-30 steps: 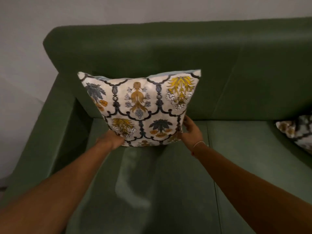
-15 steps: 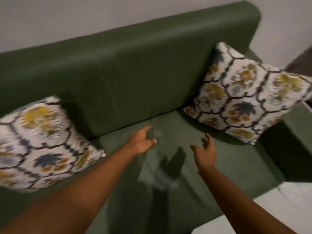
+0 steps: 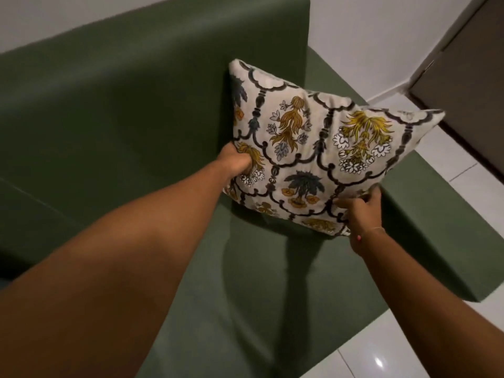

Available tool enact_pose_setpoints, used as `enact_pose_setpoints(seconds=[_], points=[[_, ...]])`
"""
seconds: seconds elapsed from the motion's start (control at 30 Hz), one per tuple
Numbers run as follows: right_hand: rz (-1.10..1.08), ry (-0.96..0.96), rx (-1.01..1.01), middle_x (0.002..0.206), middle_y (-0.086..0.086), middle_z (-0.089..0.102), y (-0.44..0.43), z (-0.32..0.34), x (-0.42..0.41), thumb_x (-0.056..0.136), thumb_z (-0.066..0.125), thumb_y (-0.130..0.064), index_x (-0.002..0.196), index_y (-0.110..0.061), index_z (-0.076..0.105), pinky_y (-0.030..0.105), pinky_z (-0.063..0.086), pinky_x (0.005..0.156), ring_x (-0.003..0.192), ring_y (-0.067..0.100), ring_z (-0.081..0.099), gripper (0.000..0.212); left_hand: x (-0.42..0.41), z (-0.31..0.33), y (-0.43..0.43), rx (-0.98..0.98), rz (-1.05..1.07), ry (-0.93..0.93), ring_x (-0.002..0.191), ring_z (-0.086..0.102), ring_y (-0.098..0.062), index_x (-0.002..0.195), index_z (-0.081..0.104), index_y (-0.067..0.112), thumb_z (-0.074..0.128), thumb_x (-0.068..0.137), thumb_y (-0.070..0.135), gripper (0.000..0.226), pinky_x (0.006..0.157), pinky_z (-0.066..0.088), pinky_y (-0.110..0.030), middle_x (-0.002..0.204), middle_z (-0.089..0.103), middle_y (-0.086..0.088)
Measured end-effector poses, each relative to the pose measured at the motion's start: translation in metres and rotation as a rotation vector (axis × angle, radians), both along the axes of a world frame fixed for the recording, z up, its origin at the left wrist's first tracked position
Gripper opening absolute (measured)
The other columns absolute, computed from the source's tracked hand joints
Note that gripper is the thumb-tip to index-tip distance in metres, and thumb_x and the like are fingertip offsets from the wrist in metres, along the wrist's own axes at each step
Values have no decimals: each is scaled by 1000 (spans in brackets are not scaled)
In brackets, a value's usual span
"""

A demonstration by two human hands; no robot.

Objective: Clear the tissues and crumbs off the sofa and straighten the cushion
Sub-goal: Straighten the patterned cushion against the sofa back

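The patterned cushion [image 3: 308, 148] stands tilted at the sofa's [image 3: 122, 105] right end (against the backrest); the left hand [image 3: 236, 162] grips its left edge, fingers closed into fabric; the right hand [image 3: 362, 211] pinches its lower right corner.

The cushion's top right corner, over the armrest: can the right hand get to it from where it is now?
Probably yes. The right hand grips the patterned cushion at its lower right edge, and nothing lies between it and the top right corner above the armrest. It would have to let go first.
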State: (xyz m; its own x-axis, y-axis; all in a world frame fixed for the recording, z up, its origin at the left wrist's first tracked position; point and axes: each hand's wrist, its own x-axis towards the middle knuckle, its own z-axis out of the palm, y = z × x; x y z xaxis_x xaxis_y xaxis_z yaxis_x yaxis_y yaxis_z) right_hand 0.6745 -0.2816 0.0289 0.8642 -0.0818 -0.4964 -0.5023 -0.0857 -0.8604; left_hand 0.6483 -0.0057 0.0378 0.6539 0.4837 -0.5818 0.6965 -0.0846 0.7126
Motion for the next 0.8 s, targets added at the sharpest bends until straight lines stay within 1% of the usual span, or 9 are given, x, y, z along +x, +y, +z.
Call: enact_pose_setpoints(seconds=[0.07,0.17,0.33,0.43,0.5,0.53,0.63,0.73,0.8], points=[[47,47,8,135,2,53,0,-5,5,69,58,13,140,-28,40,52,42,101,126,31,47,84,1,-1,-9,-47,47,-29,120,48,-28,135,46,16,46,60,-6,78,103,42,-42,120,58,-4],[49,65,7,125,-3,57,-8,-7,8,67,59,12,133,-30,49,52,44,99,123,31,50,79,-15,9,-14,-117,76,-97,107,50,-21,132,48,20,45,58,-9,79,88,44,-34,96,55,10],[173,75,54,120,7,67,4,1,5,56,61,9,115,-26,61,61,47,98,113,35,59,68,-79,21,-5,-171,218,-200,101,54,-15,132,46,22,52,62,-6,76,92,47,-37,108,62,6],[292,35,29,111,5,70,44,15,-5,53,62,6,101,-30,64,45,55,82,104,27,62,61,-128,23,5,-140,409,-255,95,58,-10,131,47,23,55,65,-6,73,81,53,-31,113,66,2],[392,4,17,105,0,70,76,20,-7,49,61,-1,109,-26,65,30,51,66,96,20,62,65,-157,25,13,-99,534,-284,98,59,-10,130,48,23,55,65,-9,72,75,52,-26,112,66,3],[443,-9,8,106,-1,70,93,21,-6,51,62,-3,116,-23,63,27,50,64,96,19,62,69,-170,26,18,-81,585,-283,100,59,-11,129,48,24,56,66,-9,72,77,52,-29,112,66,3],[513,-33,-6,121,6,67,133,16,-4,62,59,-1,128,-20,58,28,56,68,97,21,63,69,-190,22,28,-66,682,-289,96,58,-8,121,48,28,57,66,-10,68,85,52,-35,106,64,9],[513,-57,-40,132,15,62,153,7,-8,68,60,-15,134,-15,53,50,54,94,113,37,60,67,-195,14,29,-54,698,-320,91,58,-5,115,48,30,57,65,-14,67,81,50,-27,99,64,12],[526,-60,-73,135,16,59,154,-1,-10,80,63,-13,135,-12,52,55,48,102,119,39,57,57,-193,7,28,-43,706,-321,95,58,-9,119,47,30,56,65,-12,69,87,46,-26,100,62,13]])
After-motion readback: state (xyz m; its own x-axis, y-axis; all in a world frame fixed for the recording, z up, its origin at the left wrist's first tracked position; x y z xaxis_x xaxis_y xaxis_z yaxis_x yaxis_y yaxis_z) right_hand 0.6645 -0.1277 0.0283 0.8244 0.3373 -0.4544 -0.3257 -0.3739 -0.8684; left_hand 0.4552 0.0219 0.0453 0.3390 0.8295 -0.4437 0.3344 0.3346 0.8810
